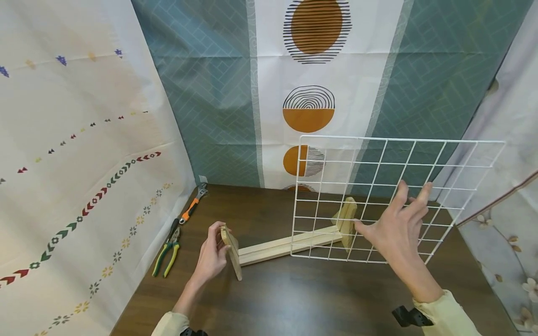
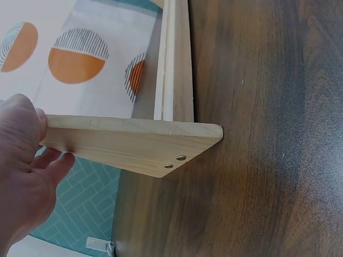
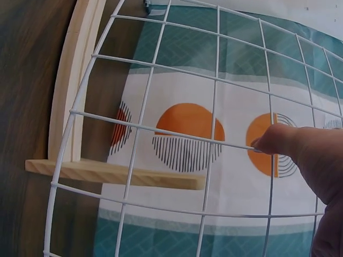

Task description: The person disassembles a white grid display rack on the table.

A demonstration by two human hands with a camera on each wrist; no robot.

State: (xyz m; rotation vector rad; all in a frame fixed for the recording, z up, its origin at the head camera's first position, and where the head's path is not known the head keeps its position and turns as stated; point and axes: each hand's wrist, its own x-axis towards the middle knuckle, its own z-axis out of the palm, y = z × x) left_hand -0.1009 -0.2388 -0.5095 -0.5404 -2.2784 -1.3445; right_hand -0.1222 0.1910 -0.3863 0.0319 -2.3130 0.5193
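Observation:
A pale wooden stand has a grooved bar [image 1: 273, 249] joining a left end board [image 1: 232, 254] and a right end board [image 1: 348, 224]. My left hand [image 1: 212, 256] pinches the upper edge of the left board, thumb and fingers on opposite faces. Two metal screw heads [image 2: 181, 158] show low on that board in the left wrist view. My right hand [image 1: 399, 233] holds a white wire grid panel [image 1: 379, 163] tilted up, in front of the bar's right part and the right board. The right wrist view shows the thumb [image 3: 278, 138] against a wire; the other fingertips are hidden there.
On the table's left side lie an adjustable wrench [image 1: 190, 210] with an orange handle and green-and-yellow pliers [image 1: 168, 252]. Patterned cloth hangs at the back [image 1: 218, 93] and on both sides of the dark wooden table [image 1: 294, 298].

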